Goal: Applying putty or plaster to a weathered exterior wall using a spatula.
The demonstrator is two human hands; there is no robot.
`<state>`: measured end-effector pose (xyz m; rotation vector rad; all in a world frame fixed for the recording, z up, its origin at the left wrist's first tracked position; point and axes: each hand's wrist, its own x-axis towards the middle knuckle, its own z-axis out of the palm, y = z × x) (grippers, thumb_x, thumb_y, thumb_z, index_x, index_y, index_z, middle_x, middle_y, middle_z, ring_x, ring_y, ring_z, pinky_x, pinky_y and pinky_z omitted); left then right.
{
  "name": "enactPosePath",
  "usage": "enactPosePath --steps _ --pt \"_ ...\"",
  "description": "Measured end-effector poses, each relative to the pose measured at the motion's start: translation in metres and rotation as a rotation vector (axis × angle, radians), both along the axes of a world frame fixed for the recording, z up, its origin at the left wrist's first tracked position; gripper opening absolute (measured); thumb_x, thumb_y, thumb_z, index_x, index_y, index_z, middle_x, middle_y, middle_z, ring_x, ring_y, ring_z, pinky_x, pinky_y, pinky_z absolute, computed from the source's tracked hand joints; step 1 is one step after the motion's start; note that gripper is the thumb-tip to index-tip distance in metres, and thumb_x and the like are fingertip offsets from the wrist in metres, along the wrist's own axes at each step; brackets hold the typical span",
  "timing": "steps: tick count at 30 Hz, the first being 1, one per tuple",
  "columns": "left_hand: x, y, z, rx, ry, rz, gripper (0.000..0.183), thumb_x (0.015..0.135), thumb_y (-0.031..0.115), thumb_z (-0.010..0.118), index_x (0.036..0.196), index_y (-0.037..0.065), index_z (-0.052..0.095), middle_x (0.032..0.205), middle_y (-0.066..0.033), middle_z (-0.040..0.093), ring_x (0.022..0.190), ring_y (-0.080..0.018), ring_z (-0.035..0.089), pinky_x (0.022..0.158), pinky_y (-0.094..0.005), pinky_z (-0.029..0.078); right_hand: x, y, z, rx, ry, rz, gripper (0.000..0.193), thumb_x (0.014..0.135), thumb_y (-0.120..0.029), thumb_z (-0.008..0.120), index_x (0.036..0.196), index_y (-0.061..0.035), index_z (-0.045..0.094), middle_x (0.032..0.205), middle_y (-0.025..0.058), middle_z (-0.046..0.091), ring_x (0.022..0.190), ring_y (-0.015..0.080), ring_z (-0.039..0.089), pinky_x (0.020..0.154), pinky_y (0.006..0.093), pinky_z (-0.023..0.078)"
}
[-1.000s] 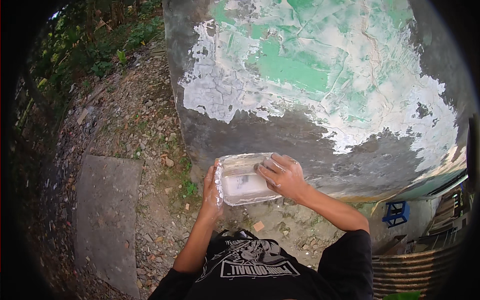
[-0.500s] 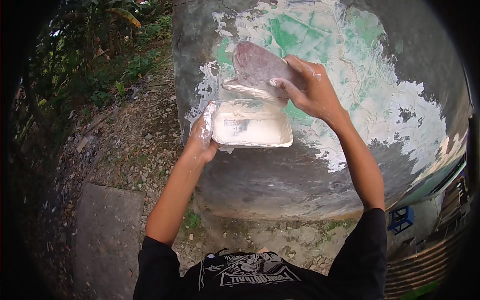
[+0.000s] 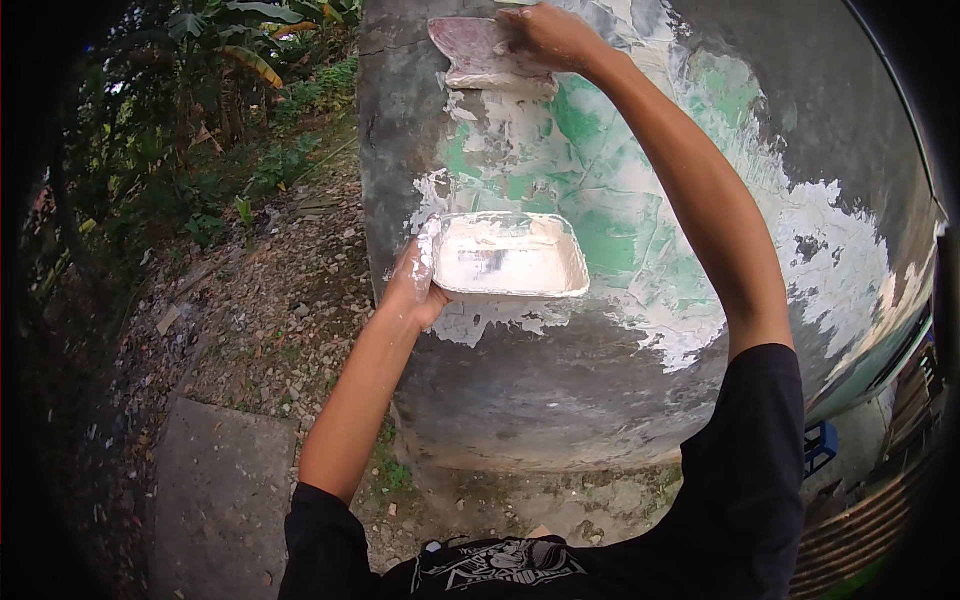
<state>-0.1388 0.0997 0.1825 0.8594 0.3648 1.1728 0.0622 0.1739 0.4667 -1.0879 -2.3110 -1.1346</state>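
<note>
My left hand point(image 3: 420, 270), smeared with white, grips the left side of a shallow rectangular plastic tub point(image 3: 512, 284). White filler paste coats the tub's inside. My right hand point(image 3: 548, 38) is raised to the upper part of the wall and closed on a flat, purplish-brown scraper point(image 3: 468, 48). White paste lines the scraper's lower edge, which lies at the wall. Around and below it, the grey wall point(image 3: 560, 400) carries uneven white paste point(image 3: 840, 235) over green patches point(image 3: 600, 235).
Left of the wall's corner lies stony ground point(image 3: 250, 320) with a concrete slab point(image 3: 220, 490). Plants point(image 3: 240, 90) grow at the far left. A blue plastic stool point(image 3: 820, 448) and corrugated sheets point(image 3: 860, 535) are at the lower right.
My right hand has carried the scraper from just above the tub up to the upper wall. The left hand still holds the tub, slightly shifted in view.
</note>
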Motion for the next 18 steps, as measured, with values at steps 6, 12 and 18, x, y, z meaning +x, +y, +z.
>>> enactPosePath --steps 6,12,18 --pt "-0.011 0.004 -0.011 -0.069 0.028 -0.006 0.043 0.095 0.033 0.051 0.125 0.003 0.05 0.119 -0.0108 0.059 0.104 -0.0233 0.061 0.087 -0.0379 0.054 -0.028 -0.01 0.009 0.159 0.064 -0.024 0.021 0.078 -0.018 0.061 0.092 -0.0037 0.065 0.076 0.022 0.064 0.071 0.0383 0.063 0.061 0.0478 0.049" --pt "-0.004 0.0 -0.014 -0.09 0.005 0.025 0.044 0.094 0.039 0.051 0.119 0.002 0.053 0.102 -0.0084 0.065 0.084 -0.018 0.068 0.065 -0.0319 0.06 -0.023 -0.028 0.004 0.158 0.092 0.116 0.026 0.081 -0.025 0.062 0.091 -0.0012 0.061 0.078 0.0221 0.063 0.074 0.0388 0.062 0.063 0.0474 0.048" --pt "0.003 0.0 -0.022 -0.099 0.029 -0.017 0.046 0.094 0.041 0.052 0.117 0.001 0.054 0.101 -0.0074 0.065 0.083 -0.0166 0.067 0.066 -0.0295 0.059 -0.018 -0.028 -0.034 0.136 -0.03 -0.019 0.036 0.085 -0.033 0.063 0.109 -0.0068 0.059 0.093 0.0174 0.066 0.083 0.0381 0.063 0.07 0.0455 0.05"
